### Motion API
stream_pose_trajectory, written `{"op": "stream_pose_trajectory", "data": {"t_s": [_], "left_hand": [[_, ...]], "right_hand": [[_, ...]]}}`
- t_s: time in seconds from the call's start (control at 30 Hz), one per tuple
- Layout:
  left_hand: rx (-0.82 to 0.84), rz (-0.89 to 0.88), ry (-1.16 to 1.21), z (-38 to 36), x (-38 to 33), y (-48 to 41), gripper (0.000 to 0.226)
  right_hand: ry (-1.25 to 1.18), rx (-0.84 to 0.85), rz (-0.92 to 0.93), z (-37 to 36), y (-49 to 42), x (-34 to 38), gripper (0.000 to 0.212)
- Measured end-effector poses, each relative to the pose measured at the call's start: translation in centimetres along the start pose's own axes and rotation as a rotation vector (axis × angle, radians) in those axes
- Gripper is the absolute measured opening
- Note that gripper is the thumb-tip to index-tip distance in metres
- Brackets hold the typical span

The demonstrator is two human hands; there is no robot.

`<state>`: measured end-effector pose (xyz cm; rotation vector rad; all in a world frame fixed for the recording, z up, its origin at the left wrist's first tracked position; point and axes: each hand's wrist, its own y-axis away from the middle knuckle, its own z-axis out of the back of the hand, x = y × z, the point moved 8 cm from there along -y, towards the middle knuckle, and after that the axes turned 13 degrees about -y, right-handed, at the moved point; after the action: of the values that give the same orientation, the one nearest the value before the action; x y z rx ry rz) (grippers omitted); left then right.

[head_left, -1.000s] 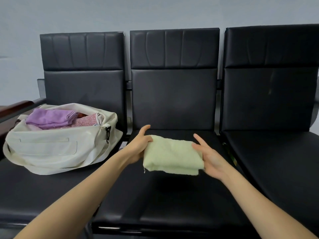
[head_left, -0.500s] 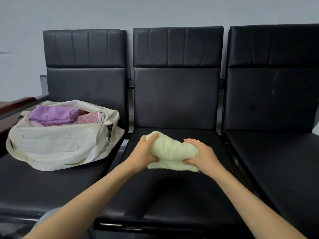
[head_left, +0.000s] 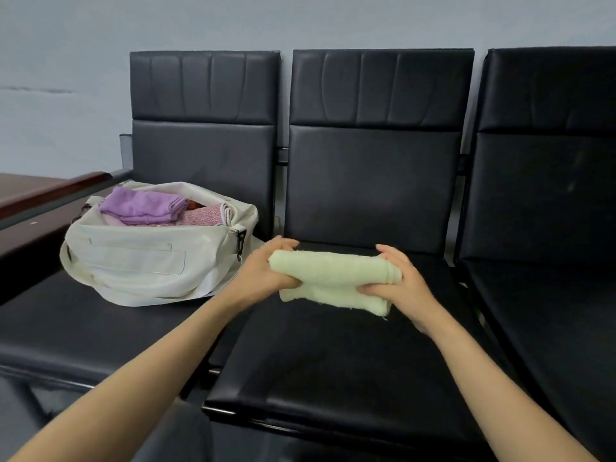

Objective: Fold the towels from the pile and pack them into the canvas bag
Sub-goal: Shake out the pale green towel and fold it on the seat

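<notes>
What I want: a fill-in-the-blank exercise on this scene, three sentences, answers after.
The left hand and right hand grip a folded towel coloured pale ____.
The canvas bag sits on the ____ seat.
The top towel inside the bag is ____.
Missing: green; left; purple.

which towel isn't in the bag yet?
The pale green towel, held by left hand and right hand over the middle seat. The purple towel and pink towel already lie in the canvas bag.
</notes>
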<state>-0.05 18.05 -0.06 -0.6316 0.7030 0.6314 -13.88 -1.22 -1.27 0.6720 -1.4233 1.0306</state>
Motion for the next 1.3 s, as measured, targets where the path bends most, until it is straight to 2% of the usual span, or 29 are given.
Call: {"op": "stream_pose_trajectory", "data": {"t_s": [0.03, 0.1, 0.17, 0.27, 0.37, 0.47, 0.53, 0.6, 0.63, 0.73, 0.83, 0.93, 1.03, 1.17, 1.23, 1.3], "left_hand": [[0.043, 0.049, 0.124, 0.4, 0.5, 0.2, 0.042], [0.016, 0.137, 0.273, 1.7, 1.6, 0.7, 0.052], [-0.046, 0.263, 0.379, 2.9, 3.1, 1.1, 0.054], [-0.057, 0.420, 0.325, 4.5, 6.0, 1.3, 0.057], [-0.062, 0.567, 0.359, 6.8, 9.4, 1.5, 0.059], [0.011, 0.600, 0.427, 9.4, 11.6, 0.6, 0.063], [0.014, 0.558, 0.363, 12.0, 12.6, -0.3, 0.058], [-0.037, 0.525, 0.278, 15.5, 13.7, -1.5, 0.050], [-0.062, 0.504, 0.234, 17.3, 14.5, -2.4, 0.055], [-0.204, 0.442, 0.106, 23.7, 17.8, -5.4, 0.076], [-0.327, 0.423, -0.055, 28.9, 18.3, -7.1, 0.054], [-0.437, 0.425, -0.289, 32.7, 20.2, -8.2, 0.044], [-0.383, 0.501, -0.410, 33.5, 23.7, -8.2, 0.050], [-0.190, 0.590, -0.531, 32.5, 27.6, -6.5, 0.064], [-0.149, 0.580, -0.556, 32.4, 28.1, -5.9, 0.061], [-0.097, 0.571, -0.602, 32.5, 28.0, -5.6, 0.048]], "right_hand": [[-0.187, 0.070, -0.048, -1.0, -0.4, -0.2, 0.043], [-0.362, 0.107, -0.127, -3.0, -1.6, -0.7, 0.045], [-0.384, 0.076, -0.210, -5.5, -3.1, -1.3, 0.039], [-0.401, 0.050, -0.383, -9.3, -4.8, -3.0, 0.032], [-0.470, 0.097, -0.528, -13.3, -5.8, -3.9, 0.037], [-0.486, 0.171, -0.545, -16.8, -7.4, -3.3, 0.046], [-0.463, 0.206, -0.510, -19.2, -9.2, -2.3, 0.070], [-0.382, 0.221, -0.434, -21.8, -12.0, -0.9, 0.080], [-0.352, 0.223, -0.394, -23.2, -13.6, -0.2, 0.081], [-0.262, 0.171, -0.281, -27.5, -18.8, 1.9, 0.065], [-0.091, 0.156, -0.096, -32.3, -22.9, 4.4, 0.042], [-0.006, 0.236, 0.072, -37.5, -25.0, 5.5, 0.037], [0.085, 0.307, 0.129, -40.8, -25.7, 3.8, 0.035], [0.211, 0.392, 0.090, -41.9, -24.7, 0.7, 0.034], [0.247, 0.413, 0.104, -42.2, -23.9, 0.2, 0.036], [0.321, 0.443, 0.073, -42.5, -23.3, 0.2, 0.051]]}}
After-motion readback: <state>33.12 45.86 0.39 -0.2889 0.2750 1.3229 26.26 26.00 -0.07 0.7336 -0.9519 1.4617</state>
